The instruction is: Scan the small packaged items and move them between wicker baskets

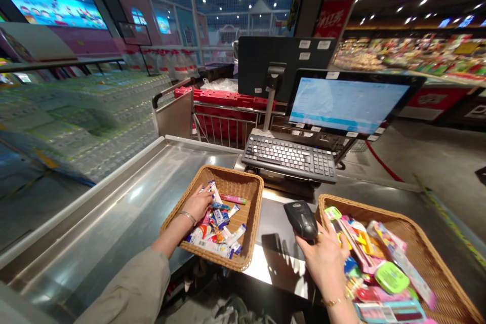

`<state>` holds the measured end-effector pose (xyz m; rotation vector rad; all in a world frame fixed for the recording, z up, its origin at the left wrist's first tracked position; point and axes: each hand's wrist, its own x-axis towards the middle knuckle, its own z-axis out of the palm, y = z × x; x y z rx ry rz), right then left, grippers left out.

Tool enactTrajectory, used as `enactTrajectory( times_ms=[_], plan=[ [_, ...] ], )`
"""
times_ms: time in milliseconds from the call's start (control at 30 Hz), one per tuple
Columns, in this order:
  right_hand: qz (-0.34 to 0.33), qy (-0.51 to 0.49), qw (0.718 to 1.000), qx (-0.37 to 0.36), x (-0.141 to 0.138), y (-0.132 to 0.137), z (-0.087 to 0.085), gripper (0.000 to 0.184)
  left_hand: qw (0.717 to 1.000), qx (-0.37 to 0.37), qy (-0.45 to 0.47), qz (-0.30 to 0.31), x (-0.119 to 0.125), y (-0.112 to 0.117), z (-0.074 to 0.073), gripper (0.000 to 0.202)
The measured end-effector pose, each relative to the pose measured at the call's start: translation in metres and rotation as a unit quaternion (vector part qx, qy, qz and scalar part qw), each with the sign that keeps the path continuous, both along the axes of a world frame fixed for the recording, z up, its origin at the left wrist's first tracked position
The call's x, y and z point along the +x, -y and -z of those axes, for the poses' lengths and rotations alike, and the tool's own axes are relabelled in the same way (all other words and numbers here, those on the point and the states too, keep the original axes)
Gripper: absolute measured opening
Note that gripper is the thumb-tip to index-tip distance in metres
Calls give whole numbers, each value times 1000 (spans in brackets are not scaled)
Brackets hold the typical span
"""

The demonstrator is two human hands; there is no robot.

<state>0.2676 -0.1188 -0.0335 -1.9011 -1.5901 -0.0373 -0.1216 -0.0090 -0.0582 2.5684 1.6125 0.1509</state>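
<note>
My left hand reaches into the left wicker basket, fingers curled down among several small wrapped snack packets; what they grip is hidden. My right hand holds a black handheld barcode scanner over the counter between the two baskets. The right wicker basket beside that hand is full of colourful packets and small boxes.
A keyboard and a lit till screen stand behind the baskets. A second dark monitor faces away. The steel checkout counter runs to the left. Red shopping baskets sit behind a rail.
</note>
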Motion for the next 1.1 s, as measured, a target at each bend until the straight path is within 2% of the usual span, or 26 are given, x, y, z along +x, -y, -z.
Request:
enactTrajectory(
  times_ms=[100,167,233,367,500,633,800,1100],
  plan=[
    [1,-1,1000,1,-1,0,0,35,999,11,-20,-23,9,-3,0,19],
    [3,-2,1000,1,-2,0,0,36,998,23,-45,-45,17,-7,3,29],
    [5,-1,1000,1,-2,1,-1,36,995,26,-76,-61,24,-13,8,37],
    [0,15,1000,-1,0,3,0,36,991,16,-103,-80,31,-27,21,35],
    [12,43,999,15,7,4,3,41,988,5,-122,-99,24,-37,30,33],
    [20,61,998,13,10,4,6,45,987,4,-126,-102,13,-42,33,32],
    [28,56,998,19,8,2,9,44,988,-3,-125,-90,7,-47,36,23],
    [25,52,998,21,6,1,11,38,990,-34,-126,-60,-6,-59,41,23]
  ],
)
